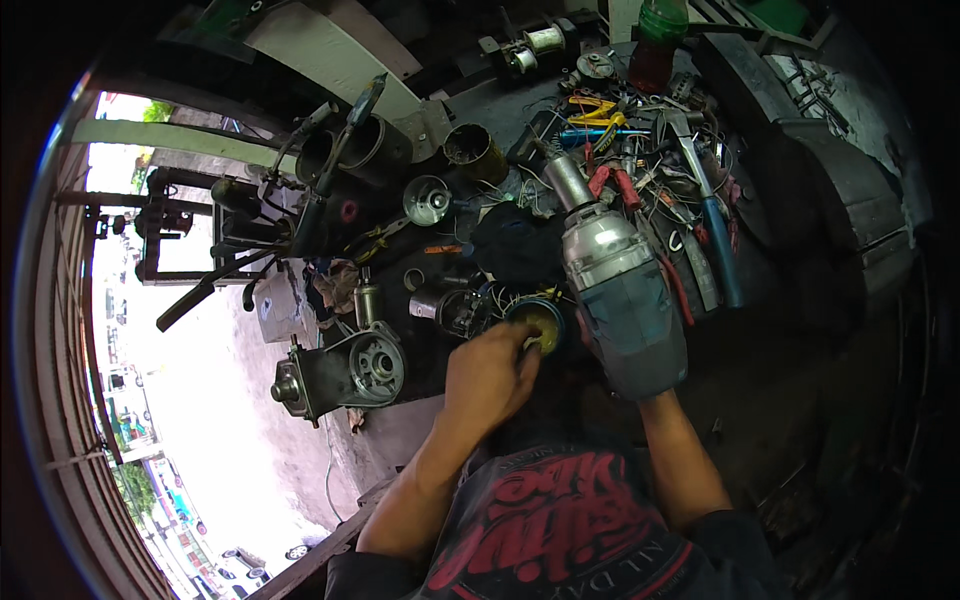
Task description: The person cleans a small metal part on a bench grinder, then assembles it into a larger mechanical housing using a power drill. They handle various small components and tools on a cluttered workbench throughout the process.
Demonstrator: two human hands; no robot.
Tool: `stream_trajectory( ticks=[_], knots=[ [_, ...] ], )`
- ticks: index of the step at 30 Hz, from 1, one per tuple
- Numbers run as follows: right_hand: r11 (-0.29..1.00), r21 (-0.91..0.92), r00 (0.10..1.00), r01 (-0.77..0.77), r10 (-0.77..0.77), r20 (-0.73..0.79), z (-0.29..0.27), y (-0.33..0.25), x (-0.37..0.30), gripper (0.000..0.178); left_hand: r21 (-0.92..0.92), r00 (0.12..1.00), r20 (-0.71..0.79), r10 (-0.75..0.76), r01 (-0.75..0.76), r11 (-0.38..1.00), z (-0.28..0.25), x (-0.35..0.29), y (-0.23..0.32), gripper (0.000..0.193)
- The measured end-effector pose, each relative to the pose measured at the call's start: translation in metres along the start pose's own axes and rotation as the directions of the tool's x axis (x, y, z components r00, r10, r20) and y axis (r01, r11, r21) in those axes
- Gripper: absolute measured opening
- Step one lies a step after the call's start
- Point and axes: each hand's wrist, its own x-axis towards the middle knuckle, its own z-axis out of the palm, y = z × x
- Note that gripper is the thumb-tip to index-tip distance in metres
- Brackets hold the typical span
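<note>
My right hand (588,340) grips a grey and dark-blue impact wrench (625,300). The tool stands nose away from me with a long socket on its tip, and its body hides most of that hand. My left hand (490,368) reaches over a round blue-rimmed tub (560,318) of yellowish grease, fingers curled together at its inside. Whether anything is pinched in them cannot be seen. Left of the tub lie a silver motor part (455,310) and a small metal cylinder (367,302). A cast metal gear housing (375,368) sits nearer the bench's left edge.
Beyond the wrench are piled yellow-handled pliers (592,107), wires and a blue-handled tool (718,240). Metal cans (475,152), a round silver cup (428,200) and a dark cloth (515,243) stand or lie behind the tub. A vise-like frame (215,235) juts out left.
</note>
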Motion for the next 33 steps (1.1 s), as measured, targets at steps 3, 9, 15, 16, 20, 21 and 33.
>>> stream_trajectory(
  ticks=[3, 9, 15, 16, 20, 21, 33],
  knots=[
    [0.994, -0.036, 0.993, 0.103, -0.105, -0.056, 0.01, 0.014, 0.005, 0.034, 0.179, 0.974, 0.164, 0.157, -0.186, 0.966, 0.023, 0.072, 0.003, 0.024],
    [0.995, 0.069, 0.963, -0.067, 0.083, -0.257, -0.042, 0.009, -0.011, 0.042, 0.403, 0.908, 0.389, 0.155, -0.32, 0.858, 0.074, 0.143, -0.016, 0.021],
    [0.712, 0.678, 0.925, -0.184, 0.358, -0.124, -0.118, -0.033, -0.05, 0.046, 0.451, 0.85, 0.51, 0.134, -0.396, 0.8, 0.089, 0.17, -0.008, 0.024],
    [0.737, 0.652, 0.908, -0.177, 0.378, -0.181, -0.121, -0.037, -0.058, 0.052, 0.437, 0.837, 0.529, 0.139, -0.409, 0.801, 0.09, 0.174, -0.007, 0.024],
    [0.79, 0.556, 0.876, -0.259, 0.435, -0.21, -0.122, -0.039, -0.088, 0.066, 0.465, 0.754, 0.653, 0.075, -0.478, 0.745, 0.09, 0.178, -0.005, 0.024],
    [0.794, 0.55, 0.864, -0.26, 0.446, -0.235, -0.12, -0.039, -0.095, 0.065, 0.467, 0.74, 0.671, 0.053, -0.476, 0.745, 0.09, 0.178, -0.004, 0.025],
    [0.797, 0.518, 0.871, -0.312, 0.457, -0.179, -0.098, -0.031, -0.139, 0.027, -0.772, 0.717, 0.633, 0.292, 0.611, 0.174, 0.042, 0.089, 0.1, 0.046]
  ],
)
